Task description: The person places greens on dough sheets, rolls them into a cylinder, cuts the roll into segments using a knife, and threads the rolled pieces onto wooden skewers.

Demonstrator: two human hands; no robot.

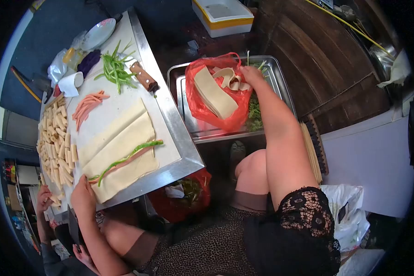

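Observation:
A pale tofu skin sheet [133, 177] lies on the white board, with a long green pepper strip [138, 148] and a pink sausage strip [126, 163] across it. My left hand [83, 195] is at the sheet's near left corner, its fingers closed on the edge by the strips' ends. My right hand [252, 76] reaches out to a red plastic bag [198, 117], fingers closed at its rim. Inside the bag are a folded stack of tofu skin [214, 94] and some curled tofu skin strips [232, 79]. The bag sits in a metal tray [181, 92].
Many finished rolls [55, 138] are heaped on the board's left. Pink sausage strips [88, 108], green pepper strips [115, 69] and a wooden-handled cleaver [143, 77] lie farther up. Greens [255, 112] are in the tray. A co-worker's hand [43, 198] is at the lower left.

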